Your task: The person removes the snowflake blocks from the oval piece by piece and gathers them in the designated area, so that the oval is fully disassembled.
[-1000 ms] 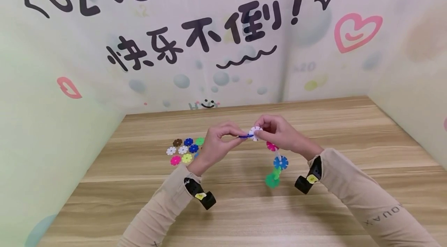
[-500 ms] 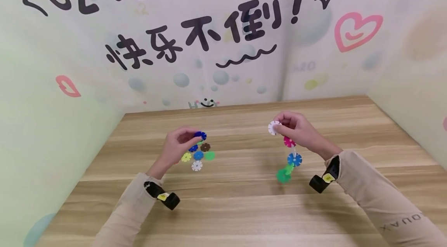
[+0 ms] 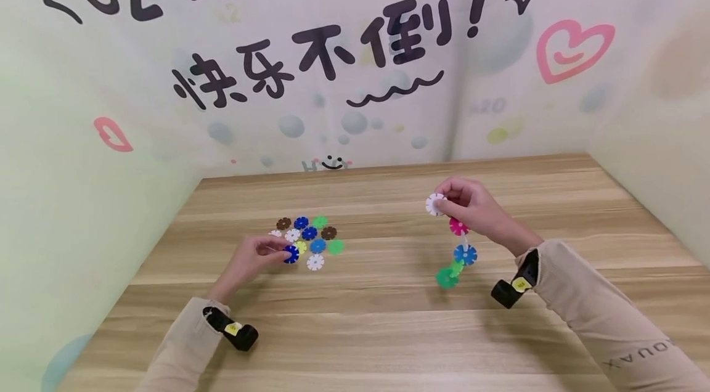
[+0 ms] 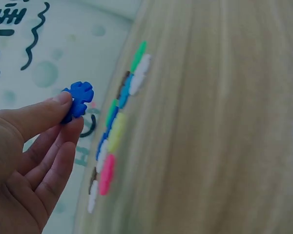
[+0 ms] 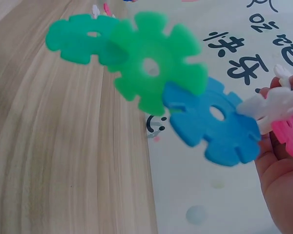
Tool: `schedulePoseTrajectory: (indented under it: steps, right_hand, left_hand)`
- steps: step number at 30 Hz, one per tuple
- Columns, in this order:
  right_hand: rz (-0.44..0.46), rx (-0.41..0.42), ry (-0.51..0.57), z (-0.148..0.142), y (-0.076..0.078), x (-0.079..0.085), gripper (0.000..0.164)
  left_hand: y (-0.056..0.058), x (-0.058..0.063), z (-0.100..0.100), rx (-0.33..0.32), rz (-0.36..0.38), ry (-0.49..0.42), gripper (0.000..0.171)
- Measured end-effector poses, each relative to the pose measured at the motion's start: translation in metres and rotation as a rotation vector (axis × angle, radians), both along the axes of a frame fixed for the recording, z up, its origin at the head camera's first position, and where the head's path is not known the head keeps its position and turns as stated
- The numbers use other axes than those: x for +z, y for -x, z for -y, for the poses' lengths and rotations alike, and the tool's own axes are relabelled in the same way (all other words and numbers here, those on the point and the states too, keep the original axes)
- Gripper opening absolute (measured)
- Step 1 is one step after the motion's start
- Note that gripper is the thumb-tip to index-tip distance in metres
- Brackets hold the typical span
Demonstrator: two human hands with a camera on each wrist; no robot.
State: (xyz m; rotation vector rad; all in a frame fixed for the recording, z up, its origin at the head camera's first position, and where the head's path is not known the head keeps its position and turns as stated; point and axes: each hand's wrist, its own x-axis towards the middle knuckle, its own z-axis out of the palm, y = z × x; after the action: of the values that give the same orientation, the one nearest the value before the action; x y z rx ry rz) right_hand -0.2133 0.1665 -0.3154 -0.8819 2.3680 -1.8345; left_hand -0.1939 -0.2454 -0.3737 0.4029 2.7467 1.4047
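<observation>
My left hand (image 3: pixel 249 262) pinches a dark blue notched disc (image 3: pixel 291 254) between thumb and forefinger; in the left wrist view the disc (image 4: pixel 81 97) stands out beyond the fingertips. My right hand (image 3: pixel 471 204) pinches a white notched disc (image 3: pixel 434 204) at the top of a chain of interlocked discs. Down from it hang a pink disc (image 3: pixel 458 225), another white one seen edge-on, a blue disc (image 3: pixel 465 254), a light green one and a green disc (image 3: pixel 446 278). The right wrist view shows the green (image 5: pixel 154 63) and blue (image 5: pixel 215 119) ones slotted together.
Several loose notched discs lie grouped on the wooden table (image 3: pixel 377 343) beyond my left hand, among them brown (image 3: pixel 329 233), light green (image 3: pixel 335 247), blue and white (image 3: pixel 315 262) ones. A printed cloth wall (image 3: pixel 388 127) rises behind the table.
My hands were together at the white disc and have parted. The left went left, then nearer, still holding the dark blue disc; the right shifted right with the chain.
</observation>
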Motion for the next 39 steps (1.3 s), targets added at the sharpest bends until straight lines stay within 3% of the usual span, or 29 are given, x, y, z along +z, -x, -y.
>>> schedulePoseTrajectory:
  steps: [4,9,15,20,24,30,39]
  right_hand:
    - [0.014,0.015,0.005,0.001,0.000,-0.002,0.007]
    - [0.008,0.019,-0.003,0.001,0.000,-0.002,0.008]
    - [-0.003,0.020,-0.008,0.001,0.000,-0.002,0.009]
    - [-0.001,0.006,-0.023,0.000,0.000,-0.001,0.009]
    - [-0.001,-0.001,-0.039,0.003,0.000,0.001,0.010]
    - [-0.014,0.033,-0.041,0.012,0.001,0.004,0.010]
    - [0.003,0.114,-0.043,0.033,0.006,0.001,0.007]
  left_hand:
    - [0.001,-0.011,0.001,-0.001,0.022,0.066,0.023]
    - [0.007,-0.019,-0.001,-0.045,-0.064,0.156,0.018]
    - [0.007,-0.020,-0.003,-0.041,-0.093,0.220,0.021]
    - [0.006,-0.016,-0.006,-0.011,-0.065,0.226,0.026]
    - [0.007,-0.006,-0.012,0.010,-0.043,0.203,0.028]
    - [0.013,0.023,-0.038,-0.033,-0.067,0.176,0.031]
    - [0.015,0.052,-0.105,-0.239,-0.122,-0.010,0.025]
